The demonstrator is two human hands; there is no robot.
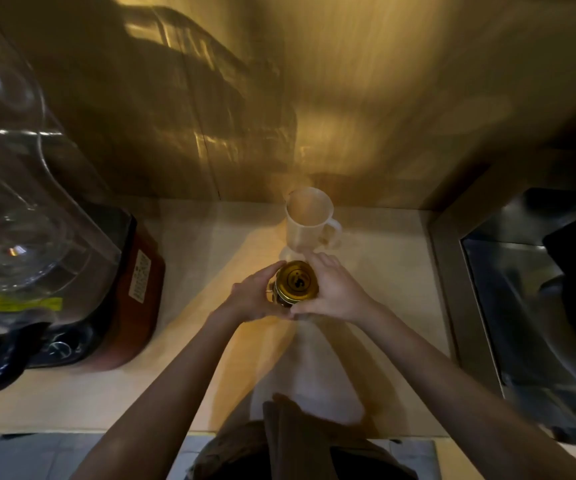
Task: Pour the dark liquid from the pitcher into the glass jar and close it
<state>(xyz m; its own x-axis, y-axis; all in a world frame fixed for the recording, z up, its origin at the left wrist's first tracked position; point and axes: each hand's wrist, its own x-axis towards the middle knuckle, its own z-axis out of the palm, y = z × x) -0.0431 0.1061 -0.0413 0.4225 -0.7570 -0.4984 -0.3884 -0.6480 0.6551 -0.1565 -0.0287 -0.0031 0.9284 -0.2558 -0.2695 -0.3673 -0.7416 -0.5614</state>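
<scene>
Jar (293,284) stands upright, gold lid (295,279) up, clasped by left hand (250,296) and right hand (331,289).

On the counter (189,386) the jar (293,284) stands between both hands — pitcher (309,220) just behind it, blender (54,271) well left, sink (522,289) to the right.

- A pale counter (189,393) is seen.
- A pitcher (305,221) stands at the back.
- A jar (293,284) stands just nearer, apparently on the counter.
- A blender (71,271) is set at the left.
</scene>
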